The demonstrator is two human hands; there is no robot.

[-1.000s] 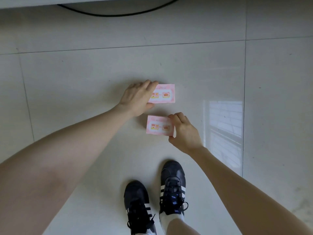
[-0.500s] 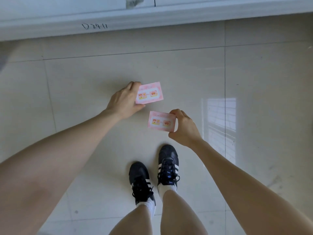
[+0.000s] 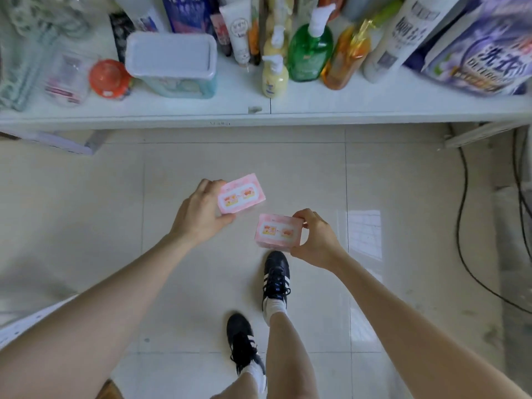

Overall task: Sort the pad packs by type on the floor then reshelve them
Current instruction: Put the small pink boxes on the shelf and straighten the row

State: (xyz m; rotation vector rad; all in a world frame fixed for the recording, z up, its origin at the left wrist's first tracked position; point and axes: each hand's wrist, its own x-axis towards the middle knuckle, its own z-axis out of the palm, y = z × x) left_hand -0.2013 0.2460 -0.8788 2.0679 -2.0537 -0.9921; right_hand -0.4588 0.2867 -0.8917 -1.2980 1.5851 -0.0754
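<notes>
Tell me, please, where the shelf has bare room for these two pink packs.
Bare: the shelf front strip between tub and yellow bottle, and right of it, before the orange bottle. Crowded: the back row, around the green bottle.

Black white-striped sneakers [image 3: 275,273], white ankle socks [image 3: 275,308].

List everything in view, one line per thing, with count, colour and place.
Printed rectangular pad packs: 2, pink, one in each hand.
Long flat shelf: 1, white, across the top.
Lidded plastic tub: 1, pale, shelf left.
Pump bottles: at least 2, green and pale yellow, shelf centre.
Clear orange bottle: 1, orange, right of the green one.
Printed detergent bag: 1, purple, shelf right.
Cables: at least 2, black, floor right.
Tiled floor: 1, beige, below.
Striped shoes: 2, black, bottom centre.
Left hand: 1, grips the farther pack.
Right hand: 1, grips the nearer pack.
</notes>
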